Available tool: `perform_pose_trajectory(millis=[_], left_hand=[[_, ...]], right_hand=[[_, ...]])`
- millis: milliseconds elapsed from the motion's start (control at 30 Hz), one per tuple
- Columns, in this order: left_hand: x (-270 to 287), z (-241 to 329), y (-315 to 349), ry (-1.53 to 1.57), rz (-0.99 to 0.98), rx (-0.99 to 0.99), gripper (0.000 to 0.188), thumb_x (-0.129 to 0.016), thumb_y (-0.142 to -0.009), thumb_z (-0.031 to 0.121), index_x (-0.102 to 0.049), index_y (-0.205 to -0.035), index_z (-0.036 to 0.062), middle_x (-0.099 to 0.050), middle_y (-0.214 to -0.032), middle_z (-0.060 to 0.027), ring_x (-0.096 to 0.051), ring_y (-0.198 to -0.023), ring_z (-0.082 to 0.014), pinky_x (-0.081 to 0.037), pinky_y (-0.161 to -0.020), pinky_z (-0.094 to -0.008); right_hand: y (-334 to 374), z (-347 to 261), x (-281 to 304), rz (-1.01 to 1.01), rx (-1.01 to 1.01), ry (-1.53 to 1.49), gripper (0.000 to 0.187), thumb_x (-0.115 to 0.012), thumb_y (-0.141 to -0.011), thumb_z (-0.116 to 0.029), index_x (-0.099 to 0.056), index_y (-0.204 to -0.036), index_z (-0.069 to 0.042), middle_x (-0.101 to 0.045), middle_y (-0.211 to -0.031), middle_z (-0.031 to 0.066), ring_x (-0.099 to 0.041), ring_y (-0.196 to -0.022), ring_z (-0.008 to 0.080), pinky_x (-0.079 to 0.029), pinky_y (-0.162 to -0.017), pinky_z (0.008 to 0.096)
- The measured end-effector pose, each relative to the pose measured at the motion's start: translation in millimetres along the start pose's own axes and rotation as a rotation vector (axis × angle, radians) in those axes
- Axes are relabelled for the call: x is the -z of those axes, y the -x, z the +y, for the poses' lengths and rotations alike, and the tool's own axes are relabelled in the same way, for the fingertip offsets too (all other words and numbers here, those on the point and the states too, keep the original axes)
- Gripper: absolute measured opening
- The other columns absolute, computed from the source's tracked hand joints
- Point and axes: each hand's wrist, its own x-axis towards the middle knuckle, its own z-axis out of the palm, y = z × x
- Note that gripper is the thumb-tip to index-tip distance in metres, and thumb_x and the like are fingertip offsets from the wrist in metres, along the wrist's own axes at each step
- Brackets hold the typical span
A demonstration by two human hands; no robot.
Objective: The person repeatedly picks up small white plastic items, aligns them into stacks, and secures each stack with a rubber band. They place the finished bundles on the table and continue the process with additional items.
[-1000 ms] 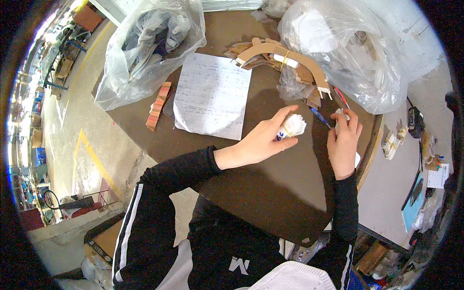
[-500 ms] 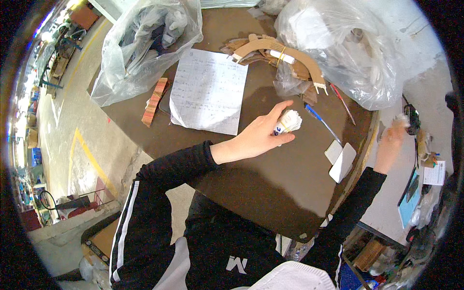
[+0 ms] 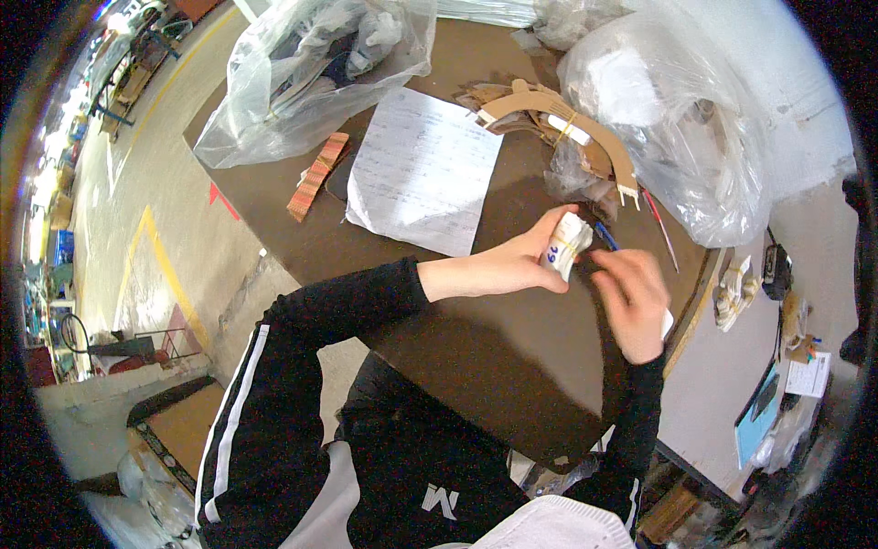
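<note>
My left hand [image 3: 521,261] is closed around a small bundle of white paper slips [image 3: 567,245] with a band round it and blue handwriting on its side. Just right of the bundle, my right hand [image 3: 633,297] hovers with bent fingers apart and nothing seen in them; it is slightly blurred. A blue pen [image 3: 604,235] lies behind the right fingertips, partly hidden by them. White cards [image 3: 668,322] peek out beside the right hand, mostly covered.
A handwritten sheet [image 3: 421,174] and a banded strip bundle [image 3: 317,177] lie on the brown table [image 3: 494,366]. Behind are clear plastic bags [image 3: 695,128], curved cardboard pieces [image 3: 604,151] and a red pen [image 3: 660,229]. White bundles [image 3: 734,293] lie on the right-hand surface.
My right hand has come left from the right-hand surface to beside the bundle; white bundles show where it was. My left hand still holds its bundle, now more upright. The view has shifted slightly.
</note>
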Motion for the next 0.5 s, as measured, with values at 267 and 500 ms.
perform_pose_trajectory(millis=[267,500], left_hand=[[-2,-8,2,-0.107,-0.066,-0.009,0.099,-0.066,-0.086,0.011,0.008,-0.152,0.0057,-0.025,-0.148,-0.0116,-0.027,-0.134,-0.0190,-0.026,-0.109,-0.0316],[-1,-11,-1,-0.138,-0.068,-0.047,0.091,-0.061,-0.094,0.015,0.008,-0.152,0.0073,-0.030,-0.145,-0.0130,-0.042,-0.120,-0.0175,-0.041,-0.098,-0.0301]], right_hand=[[2,-3,-22,0.024,-0.050,-0.075,0.012,-0.076,-0.071,-0.003,-0.067,-0.078,-0.003,-0.062,-0.074,0.0075,-0.061,-0.069,0.0257,-0.048,-0.065,0.0354],[0,-3,-21,-0.051,-0.244,-0.206,0.018,-0.075,-0.073,-0.002,-0.062,-0.086,-0.002,-0.064,-0.079,0.0096,-0.063,-0.070,0.0246,-0.048,-0.061,0.0335]])
